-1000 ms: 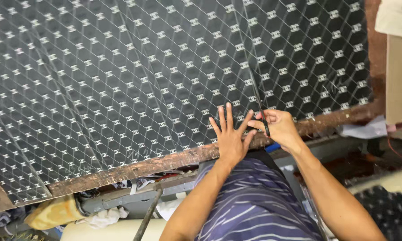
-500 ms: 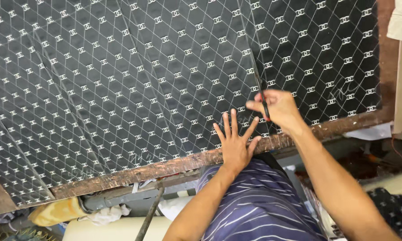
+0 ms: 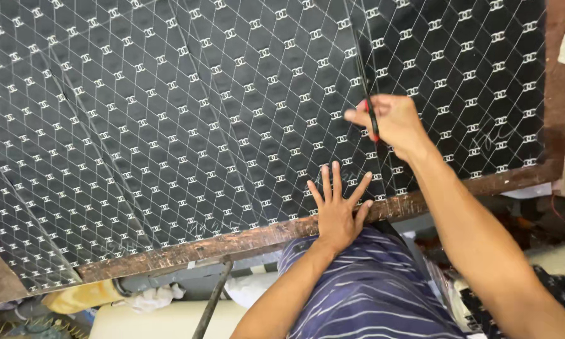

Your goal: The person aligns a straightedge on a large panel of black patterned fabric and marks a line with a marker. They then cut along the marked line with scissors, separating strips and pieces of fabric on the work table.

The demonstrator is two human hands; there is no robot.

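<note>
A large sheet of black quilted fabric [image 3: 188, 119] with a white diamond pattern lies spread over a worn wooden table [image 3: 194, 248]. My left hand [image 3: 337, 207] rests flat on the fabric near the table's front edge, fingers spread. My right hand [image 3: 392, 122] is farther in on the fabric, closed around a thin dark tool with a red part [image 3: 373, 122]. A straight cut line or seam runs away from the tool toward the far edge of the fabric.
The table's brown edge [image 3: 555, 94] shows at the right beyond the fabric. Below the front edge are a yellowish cloth bundle [image 3: 81, 296], white rags [image 3: 154, 298], a dark metal rod [image 3: 212, 301] and my striped blue clothing [image 3: 370, 289].
My right hand has moved away from the front edge, farther up the fabric with the tool. My left hand stays pressed flat near the edge.
</note>
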